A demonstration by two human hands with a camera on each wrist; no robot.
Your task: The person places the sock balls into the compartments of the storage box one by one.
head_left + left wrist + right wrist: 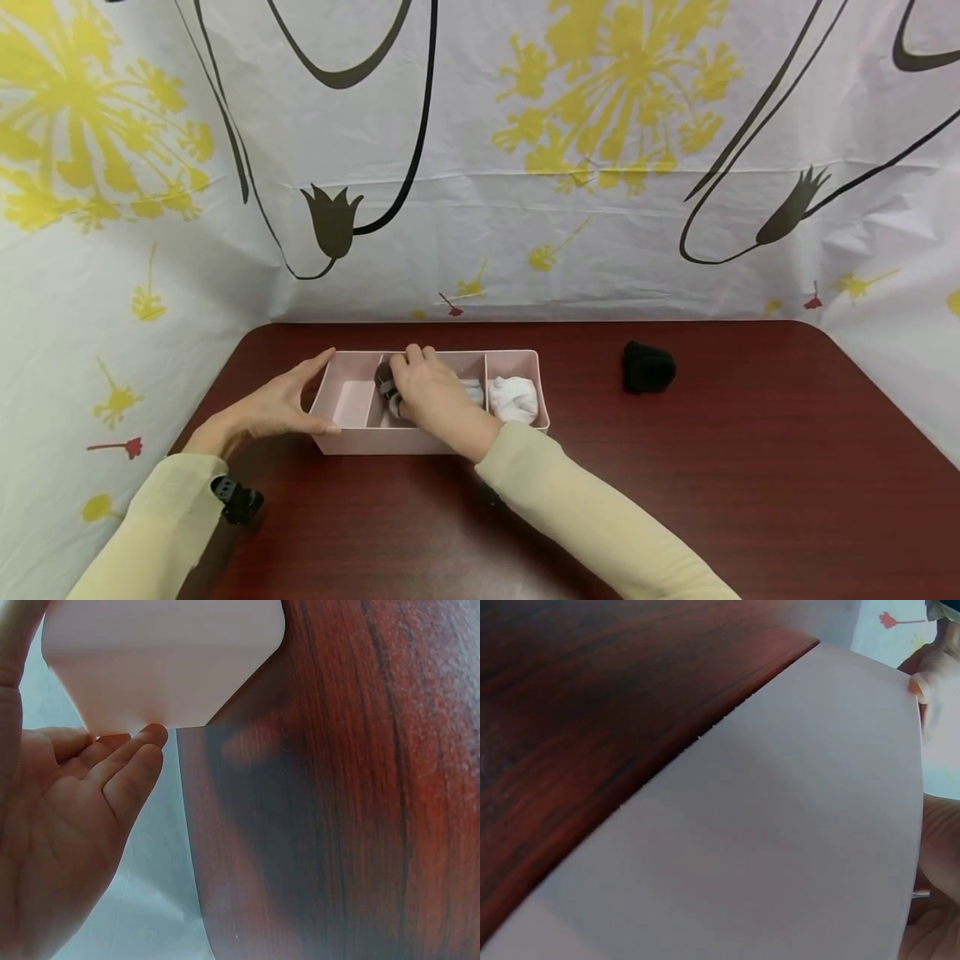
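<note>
A pale pink divided box [390,442] sits on the dark red wooden table. My left hand [276,405] spans the box's left end, thumb on the front corner and fingers at the back one; the left wrist view shows its fingertips against the end wall. Inside the middle compartment, my right hand [438,398] grips a rolled dark grey sock [385,379] with a black and light band, near the left divider. A light grey cloth roll [472,390] lies beside that hand, partly hidden. In the right compartment rests a bunched white cloth roll [513,400].
A black cloth roll [648,367] lies on the table [720,467], to the right of the box. Behind the table and at its sides hangs a white curtain [465,225] with yellow flowers and dark stems. The box's front wall [765,802] fills much of the right wrist view.
</note>
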